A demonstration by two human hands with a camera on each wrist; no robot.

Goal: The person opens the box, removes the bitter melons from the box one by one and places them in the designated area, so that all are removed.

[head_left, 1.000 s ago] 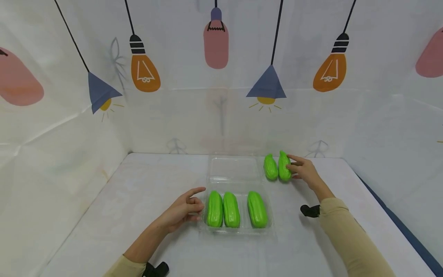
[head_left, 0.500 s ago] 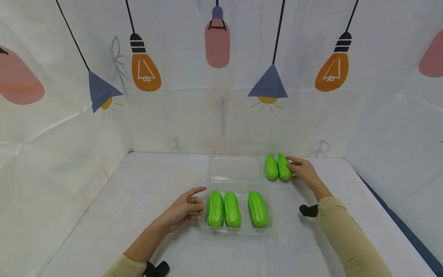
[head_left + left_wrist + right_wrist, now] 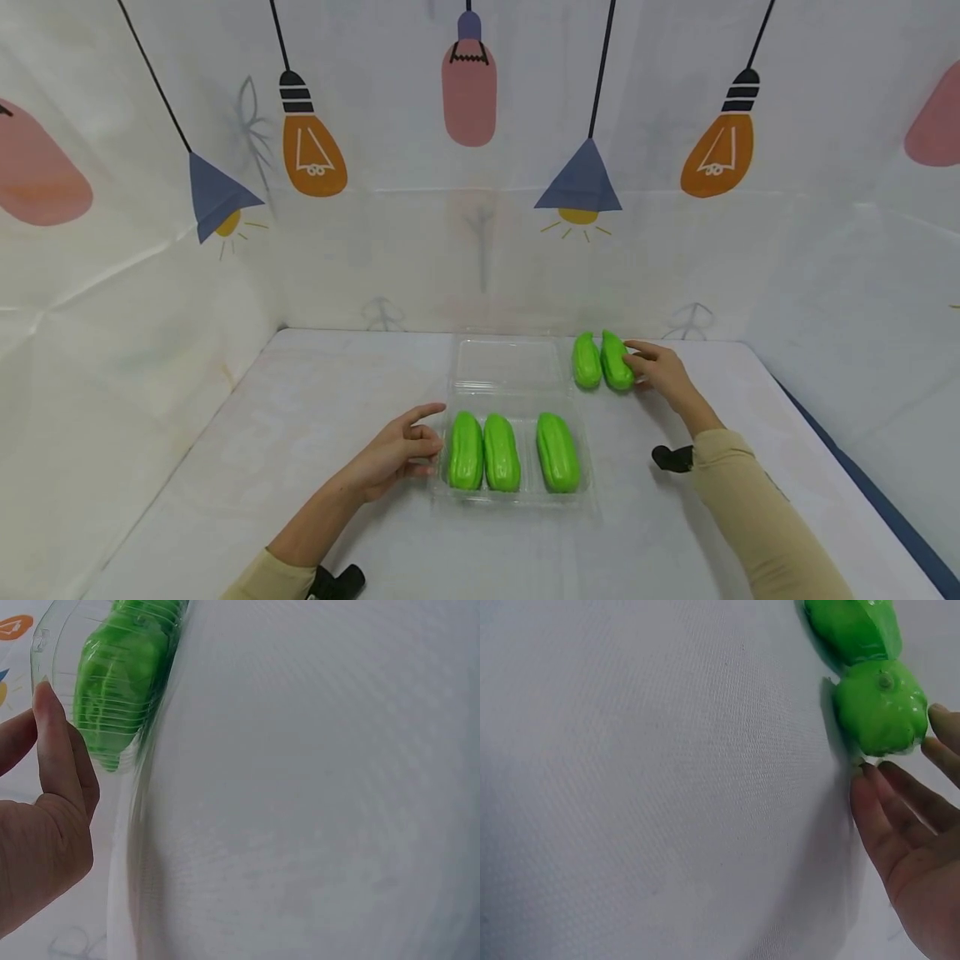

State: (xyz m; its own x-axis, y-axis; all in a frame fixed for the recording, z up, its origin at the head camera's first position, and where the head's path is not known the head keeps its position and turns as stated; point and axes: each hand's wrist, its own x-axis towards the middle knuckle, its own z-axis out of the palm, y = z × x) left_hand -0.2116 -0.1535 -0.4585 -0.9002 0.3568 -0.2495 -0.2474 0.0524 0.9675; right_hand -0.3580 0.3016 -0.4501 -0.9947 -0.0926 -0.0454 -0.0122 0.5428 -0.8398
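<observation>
- The right hand is laid against the outer of two bright green, ribbed plastic toy gourds at the far right of the white cloth-covered worktop; its fingers are bent about the gourd's near end and side, touching it — a firm grip cannot be confirmed, since the gourd rests on the cloth.
- The second loose green gourd lies just beside the first, on its left, touching it or nearly so; both point away from the person, side by side.
- The left hand is held at the left edge of the clear plastic clamshell tray, thumb and index finger loosely extended toward its wall, the other fingers curled and holding nothing. Judging by its place, it appears set there to steady the light tray.
- Three more green gourds are bedded lengthwise in the tray — two close together on the left, one apart on the right.
- The tray's clear lid is folded back flat behind it.
- The gourds look glossy, lumpy and lengthwise-grooved, tapering to a blunt tip.
</observation>
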